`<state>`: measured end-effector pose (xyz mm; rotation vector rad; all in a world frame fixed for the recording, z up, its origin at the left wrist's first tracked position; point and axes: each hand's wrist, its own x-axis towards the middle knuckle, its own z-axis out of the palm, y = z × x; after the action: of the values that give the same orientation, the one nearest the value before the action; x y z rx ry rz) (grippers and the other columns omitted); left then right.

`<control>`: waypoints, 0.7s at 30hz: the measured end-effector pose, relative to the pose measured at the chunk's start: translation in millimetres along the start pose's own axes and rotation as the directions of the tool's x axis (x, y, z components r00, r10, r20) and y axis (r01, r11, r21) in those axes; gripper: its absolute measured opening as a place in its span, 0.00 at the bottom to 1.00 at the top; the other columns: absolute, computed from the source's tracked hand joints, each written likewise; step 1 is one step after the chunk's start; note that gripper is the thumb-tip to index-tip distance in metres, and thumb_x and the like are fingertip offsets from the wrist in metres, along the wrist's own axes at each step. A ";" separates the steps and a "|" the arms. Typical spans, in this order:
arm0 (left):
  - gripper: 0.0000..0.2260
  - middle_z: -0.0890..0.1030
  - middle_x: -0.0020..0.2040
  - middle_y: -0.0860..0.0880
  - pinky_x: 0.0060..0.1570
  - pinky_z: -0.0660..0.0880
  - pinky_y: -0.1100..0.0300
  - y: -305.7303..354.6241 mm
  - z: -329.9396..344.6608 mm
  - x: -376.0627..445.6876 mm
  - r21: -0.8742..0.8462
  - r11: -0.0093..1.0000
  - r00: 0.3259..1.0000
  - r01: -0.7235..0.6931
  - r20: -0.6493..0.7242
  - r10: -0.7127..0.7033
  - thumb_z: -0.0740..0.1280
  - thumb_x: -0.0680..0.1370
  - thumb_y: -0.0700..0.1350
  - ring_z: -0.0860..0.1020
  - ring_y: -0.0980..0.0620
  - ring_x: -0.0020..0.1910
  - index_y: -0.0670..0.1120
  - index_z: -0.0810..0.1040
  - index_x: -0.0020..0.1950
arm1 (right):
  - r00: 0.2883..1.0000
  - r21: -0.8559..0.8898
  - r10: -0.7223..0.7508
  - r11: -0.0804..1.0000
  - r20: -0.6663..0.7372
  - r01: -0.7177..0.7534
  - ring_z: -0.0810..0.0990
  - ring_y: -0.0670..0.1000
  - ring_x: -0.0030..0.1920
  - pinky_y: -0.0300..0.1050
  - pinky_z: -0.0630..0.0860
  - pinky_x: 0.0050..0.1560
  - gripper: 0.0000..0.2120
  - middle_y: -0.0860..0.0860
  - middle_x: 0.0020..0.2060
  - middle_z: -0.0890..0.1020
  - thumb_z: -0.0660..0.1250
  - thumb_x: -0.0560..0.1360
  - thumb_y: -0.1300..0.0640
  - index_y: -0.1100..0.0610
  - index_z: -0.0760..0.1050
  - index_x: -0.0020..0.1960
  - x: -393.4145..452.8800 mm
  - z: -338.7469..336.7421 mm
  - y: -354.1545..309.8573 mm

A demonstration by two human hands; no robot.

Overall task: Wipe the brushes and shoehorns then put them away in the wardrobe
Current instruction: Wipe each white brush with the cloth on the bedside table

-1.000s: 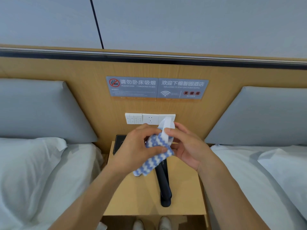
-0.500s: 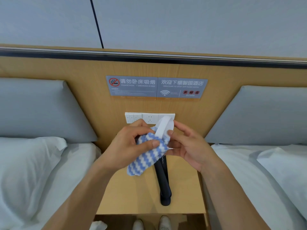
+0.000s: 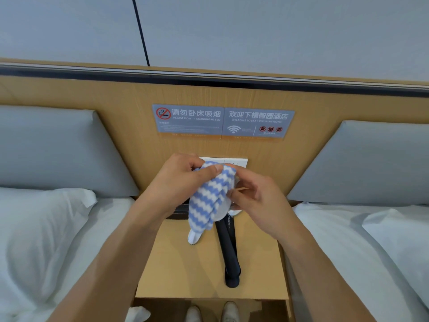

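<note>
Your left hand [image 3: 183, 180] is gripping a blue-and-white striped cloth [image 3: 209, 198], thumb pressed on its upper fold, and your right hand [image 3: 255, 203] is pinching a white shoehorn [image 3: 193, 238] that the cloth is wrapped around. Only the shoehorn's rounded white end is showing below the cloth, with another pale bit peeking out beside your right fingers. Both hands are hovering above the back part of the nightstand [image 3: 185, 270]. Under them, two black shoehorns [image 3: 228, 249] are lying together on the nightstand's top, running from near its back edge toward the front edge, right of the middle. A white switch panel [image 3: 239, 161] is sitting on the wooden headboard just behind your hands, with two grey signs [image 3: 222, 122] above it. White pillows [image 3: 39, 228] are lying on both sides of the nightstand.
</note>
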<state>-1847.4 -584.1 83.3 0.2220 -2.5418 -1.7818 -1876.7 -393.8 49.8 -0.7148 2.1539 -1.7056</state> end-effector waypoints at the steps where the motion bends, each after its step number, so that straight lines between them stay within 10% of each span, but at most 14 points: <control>1: 0.21 0.72 0.31 0.50 0.32 0.67 0.62 0.5 0.2 2.1 -0.008 0.999 0.999 0.042 -0.006 -0.042 0.72 0.75 0.53 0.71 0.56 0.30 0.39 0.75 0.29 | 0.999 -0.080 -0.032 0.996 -0.014 0.031 0.85 0.48 0.51 0.47 0.83 0.48 0.19 0.45 0.50 0.85 0.66 0.79 0.63 0.47 0.78 0.66 -0.2 1.0 -0.5; 11: 0.19 0.75 0.25 0.52 0.27 0.70 0.67 0.3 6.4 8.8 -0.125 0.981 0.989 0.151 0.018 -0.150 0.74 0.73 0.53 0.74 0.59 0.25 0.44 0.77 0.27 | 0.983 -0.265 -0.088 0.963 -0.160 0.043 0.85 0.47 0.45 0.55 0.82 0.49 0.17 0.41 0.47 0.86 0.71 0.75 0.55 0.40 0.80 0.62 0.5 0.2 2.0; 21: 0.06 0.77 0.44 0.53 0.43 0.73 0.64 -16.2 7.8 -7.8 0.012 0.986 0.968 -0.165 0.196 0.160 0.76 0.68 0.51 0.78 0.56 0.41 0.53 0.85 0.43 | 0.976 0.304 0.180 0.943 -0.120 -0.136 0.87 0.54 0.51 0.51 0.84 0.48 0.18 0.54 0.51 0.87 0.70 0.77 0.68 0.55 0.80 0.64 -2.2 -9.7 16.2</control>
<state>-1838.8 -581.2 65.9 -0.1646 -2.6245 -1.7882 -1883.2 -381.9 36.3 -0.3358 1.9236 -1.9834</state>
